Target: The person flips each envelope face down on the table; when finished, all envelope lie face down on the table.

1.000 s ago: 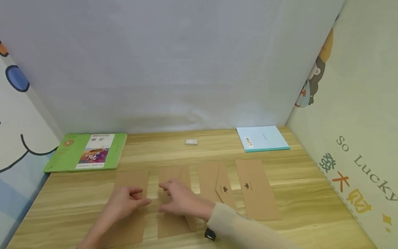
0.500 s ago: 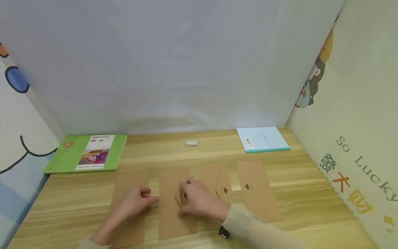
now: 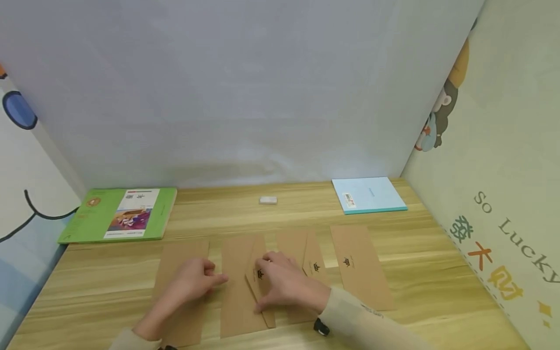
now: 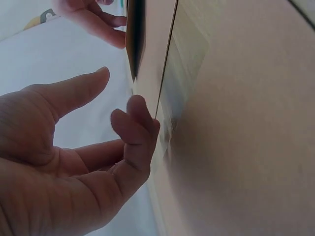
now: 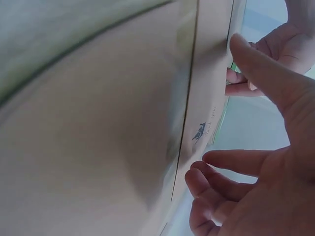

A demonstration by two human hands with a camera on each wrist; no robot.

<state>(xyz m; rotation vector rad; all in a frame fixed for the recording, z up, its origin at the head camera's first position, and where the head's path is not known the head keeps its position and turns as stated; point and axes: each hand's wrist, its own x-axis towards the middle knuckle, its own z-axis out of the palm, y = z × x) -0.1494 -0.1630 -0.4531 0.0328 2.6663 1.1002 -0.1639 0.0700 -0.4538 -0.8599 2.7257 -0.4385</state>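
Grey covering forms the background, and before it lies a wood-grain table with four brown envelopes side by side. At the back rest a green book, a small white block and a light blue notebook. Second from the left is the envelope with the pointed flap, lying flat between the leftmost envelope and its right neighbour. Its flap, printed with a crown, seems to stand slightly off the body.

On this flap rests the right hand, its thumb and fingers apart; whether they press or only touch, I cannot tell. Above the leftmost envelope is the left hand, thumb away from the other fingers, and they hold nothing.

In my judgement, such paper is very light and thin, rather stiff when flat, but it will bend or crease easily. It may also slide on the smooth table under a small push. A good place to take hold is the free edge of the flap, pinched gently near its point, while flat fingers steady the left side of the body. Strong squeezing would probably leave a fold
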